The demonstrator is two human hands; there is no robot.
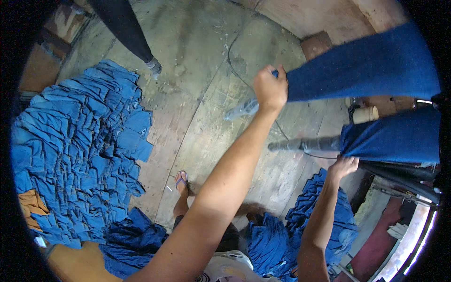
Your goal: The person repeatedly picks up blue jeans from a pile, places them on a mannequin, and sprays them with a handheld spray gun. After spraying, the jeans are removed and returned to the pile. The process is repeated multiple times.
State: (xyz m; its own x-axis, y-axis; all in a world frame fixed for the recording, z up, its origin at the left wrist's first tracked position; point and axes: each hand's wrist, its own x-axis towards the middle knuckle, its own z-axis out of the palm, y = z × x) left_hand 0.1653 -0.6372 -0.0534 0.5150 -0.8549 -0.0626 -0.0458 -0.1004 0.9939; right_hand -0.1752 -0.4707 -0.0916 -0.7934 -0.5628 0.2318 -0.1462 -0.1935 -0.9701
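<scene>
Two legs of a pair of blue jeans stretch in from the right rim of the view. With arm reaching far forward, my left hand is closed around the end of the upper leg. My right hand pinches the lower edge of the other jeans leg, nearer to me. Out of that leg's opening sticks a grey wrapped tube, pointing left. A second, paler tube shows just below my left hand, partly behind my wrist.
A large heap of folded jeans covers the floor at left, with an orange-brown cloth on it. More denim lies at lower right and near my legs. A dark pole slants in at upper left. A thin cable crosses the floor.
</scene>
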